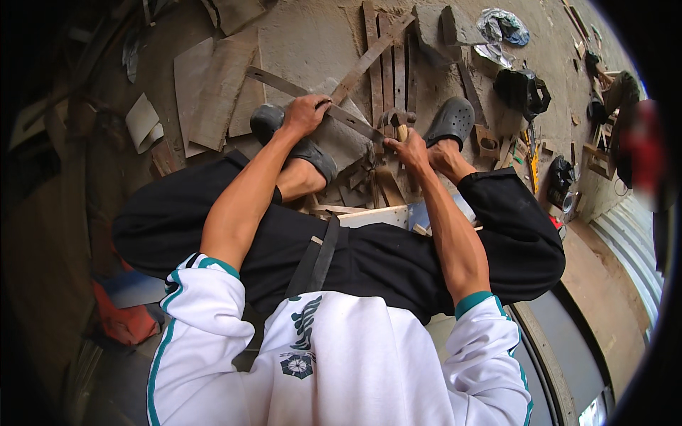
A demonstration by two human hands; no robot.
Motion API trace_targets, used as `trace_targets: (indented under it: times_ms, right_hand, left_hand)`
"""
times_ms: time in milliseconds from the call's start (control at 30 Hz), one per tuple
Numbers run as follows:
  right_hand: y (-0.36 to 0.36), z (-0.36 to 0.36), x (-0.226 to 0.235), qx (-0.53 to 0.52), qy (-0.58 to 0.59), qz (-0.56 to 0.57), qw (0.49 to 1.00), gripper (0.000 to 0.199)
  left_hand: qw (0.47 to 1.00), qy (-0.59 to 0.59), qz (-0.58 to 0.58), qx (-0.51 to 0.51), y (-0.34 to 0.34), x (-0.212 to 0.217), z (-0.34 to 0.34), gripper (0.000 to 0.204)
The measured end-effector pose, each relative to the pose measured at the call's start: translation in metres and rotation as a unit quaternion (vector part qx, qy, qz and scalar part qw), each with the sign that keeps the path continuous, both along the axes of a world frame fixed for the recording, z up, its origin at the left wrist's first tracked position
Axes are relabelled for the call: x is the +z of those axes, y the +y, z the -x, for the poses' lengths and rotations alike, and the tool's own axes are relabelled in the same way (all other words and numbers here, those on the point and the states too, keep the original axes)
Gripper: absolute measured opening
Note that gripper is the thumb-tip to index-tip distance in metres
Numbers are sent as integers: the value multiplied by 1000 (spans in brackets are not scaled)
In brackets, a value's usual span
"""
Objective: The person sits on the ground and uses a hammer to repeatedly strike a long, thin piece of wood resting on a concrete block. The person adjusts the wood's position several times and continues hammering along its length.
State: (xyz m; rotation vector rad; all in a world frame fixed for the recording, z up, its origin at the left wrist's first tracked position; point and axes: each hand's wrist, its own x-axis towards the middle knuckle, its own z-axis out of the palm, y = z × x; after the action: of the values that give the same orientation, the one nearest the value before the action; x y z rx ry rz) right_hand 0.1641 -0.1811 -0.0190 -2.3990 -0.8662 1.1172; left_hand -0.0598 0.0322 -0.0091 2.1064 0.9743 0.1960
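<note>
My left hand [304, 118] is closed around the middle of a flat, dark metal strip [277, 82] with holes along it. The strip slants from the upper left down toward my right hand [409, 151]. That hand is closed on the short wooden handle of a hammer [395, 119], whose metal head shows just beyond the fingers, beside the strip's lower end. Whether the right fingers also touch the strip I cannot tell. Under the strip lies a grey stone-like block [348, 142], between my feet in dark clogs [452, 122].
Wooden boards [224, 92] lie on the dusty ground at the upper left. Long strips [387, 64] and a grey block [435, 35] are ahead. To the right are a black bag [522, 89], a yellow tool [533, 160] and another person [625, 99] at the edge.
</note>
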Motion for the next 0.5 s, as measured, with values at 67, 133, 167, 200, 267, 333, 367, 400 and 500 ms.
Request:
trace_targets:
  times_ms: [67, 133, 167, 200, 267, 333, 367, 400, 500]
  right_hand:
    - [-1, 1, -1, 2, 1, 9, 1000, 55]
    - [-3, -2, -7, -1, 4, 7, 1000, 55]
    - [-5, -1, -10, -5, 8, 1, 1000, 56]
    - [-6, -1, -12, -6, 14, -4, 1000, 56]
    - [-7, -1, -15, -3, 8, -6, 1000, 56]
    - [-5, -1, -15, -1, 5, -4, 1000, 56]
    - [-5, 0, -14, -1, 5, -1, 1000, 56]
    - [-6, 0, -14, -4, 3, 3, 1000, 56]
    - [-7, -1, -14, 2, -5, -9, 1000, 56]
  left_hand:
    - [1000, 14, -2, -8, 1, -1, 0, 23]
    - [1000, 12, -6, 0, -1, 1, -2, 22]
    - [1000, 11, -8, 4, -2, 2, -3, 22]
    - [1000, 6, -6, 8, -2, 1, -2, 22]
    - [1000, -3, -1, 17, -2, 1, -1, 23]
    - [1000, 1, -1, 24, -3, 2, 0, 23]
    - [1000, 4, -2, 27, -3, 2, 0, 23]
    - [999, 7, -4, 31, -4, 4, -2, 23]
    - [999, 5, -20, 42, -8, 4, -3, 23]
